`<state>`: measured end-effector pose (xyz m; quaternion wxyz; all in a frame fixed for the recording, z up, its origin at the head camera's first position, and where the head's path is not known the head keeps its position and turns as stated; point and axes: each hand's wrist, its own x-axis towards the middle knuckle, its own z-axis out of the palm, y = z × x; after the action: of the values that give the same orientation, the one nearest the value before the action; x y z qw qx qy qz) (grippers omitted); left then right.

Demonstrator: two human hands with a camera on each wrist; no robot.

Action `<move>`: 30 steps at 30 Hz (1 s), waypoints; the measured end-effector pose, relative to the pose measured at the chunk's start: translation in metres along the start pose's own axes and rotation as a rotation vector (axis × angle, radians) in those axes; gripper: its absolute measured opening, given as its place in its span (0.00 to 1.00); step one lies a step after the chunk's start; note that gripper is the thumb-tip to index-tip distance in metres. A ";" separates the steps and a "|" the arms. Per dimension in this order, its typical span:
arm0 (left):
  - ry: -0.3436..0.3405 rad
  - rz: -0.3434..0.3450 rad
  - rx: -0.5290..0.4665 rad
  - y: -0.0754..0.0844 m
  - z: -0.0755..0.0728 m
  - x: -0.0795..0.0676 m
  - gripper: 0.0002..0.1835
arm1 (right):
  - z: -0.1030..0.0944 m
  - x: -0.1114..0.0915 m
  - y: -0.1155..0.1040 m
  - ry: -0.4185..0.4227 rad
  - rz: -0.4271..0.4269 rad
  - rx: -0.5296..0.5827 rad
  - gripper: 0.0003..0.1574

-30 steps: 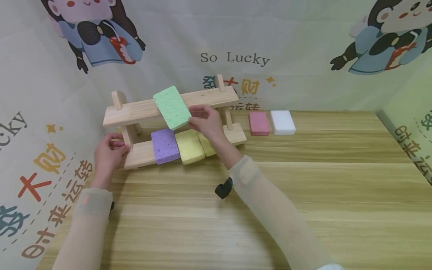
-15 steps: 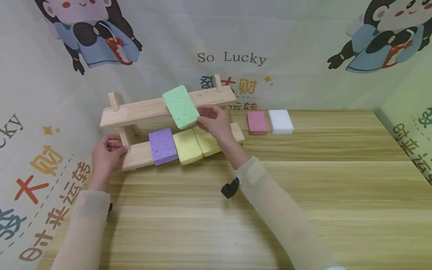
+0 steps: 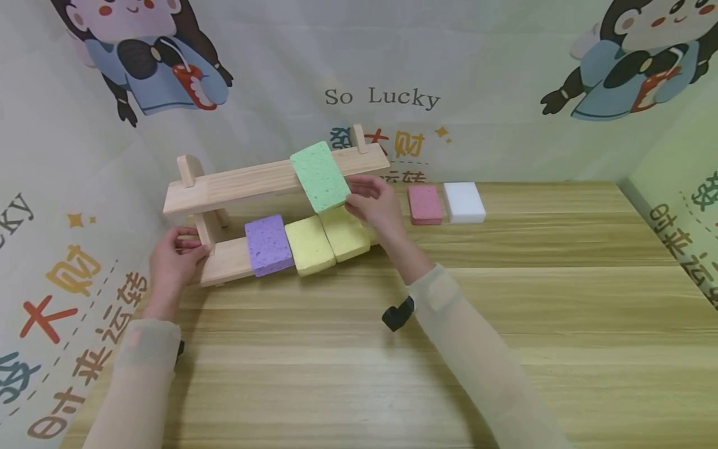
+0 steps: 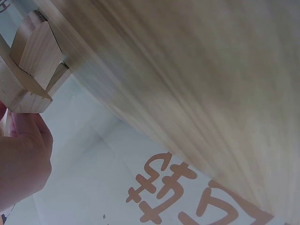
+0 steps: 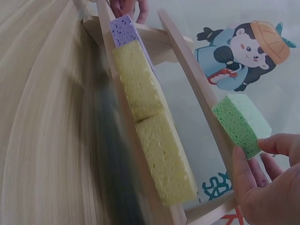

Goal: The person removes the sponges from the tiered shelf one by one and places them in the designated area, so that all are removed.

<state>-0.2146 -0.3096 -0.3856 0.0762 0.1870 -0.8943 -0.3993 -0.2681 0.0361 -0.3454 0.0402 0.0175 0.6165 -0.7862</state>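
Observation:
In the head view, a two-tier wooden rack (image 3: 241, 185) stands at the back left. My left hand (image 3: 171, 259) grips the rack's left end, near the foot of the upright. On the upper tier lies a green sponge (image 3: 320, 176), its near end overhanging the front edge. My right hand (image 3: 381, 206) pinches that sponge at its near right corner; the right wrist view shows the thumb and fingers on it. Side by side on the lower tier rest a purple sponge (image 3: 269, 245) and two yellow sponges, one in the middle (image 3: 310, 245) and one to the right (image 3: 348, 234).
Right of the rack, a pink sponge (image 3: 425, 204) and a white sponge (image 3: 464, 202) lie on the wooden table (image 3: 538, 312). A printed cloth (image 3: 493, 81) hangs behind and at both sides. Short pegs stick up at both ends of the upper tier.
The green sponge has slid right along the upper tier, with my right hand moving along with it. My left hand keeps its grip on the rack. The head view has shifted slightly.

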 end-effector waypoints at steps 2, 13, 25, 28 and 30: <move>0.000 -0.001 0.003 0.000 0.000 0.000 0.25 | -0.005 0.000 0.000 0.011 -0.009 0.003 0.25; -0.006 0.000 0.006 -0.002 0.001 0.002 0.25 | -0.031 0.000 0.000 0.076 0.004 0.033 0.27; -0.009 0.004 0.020 -0.003 0.001 0.003 0.25 | -0.067 -0.002 -0.004 0.105 -0.016 0.030 0.25; -0.007 0.008 0.018 -0.003 0.000 0.003 0.25 | -0.076 -0.004 -0.006 0.125 -0.019 0.024 0.25; -0.004 0.009 0.015 -0.003 0.000 0.002 0.24 | -0.082 -0.004 -0.008 0.146 -0.018 0.004 0.25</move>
<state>-0.2159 -0.3121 -0.3878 0.0747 0.1826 -0.8983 -0.3927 -0.2661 0.1175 -0.3569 -0.0122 0.0693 0.6161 -0.7845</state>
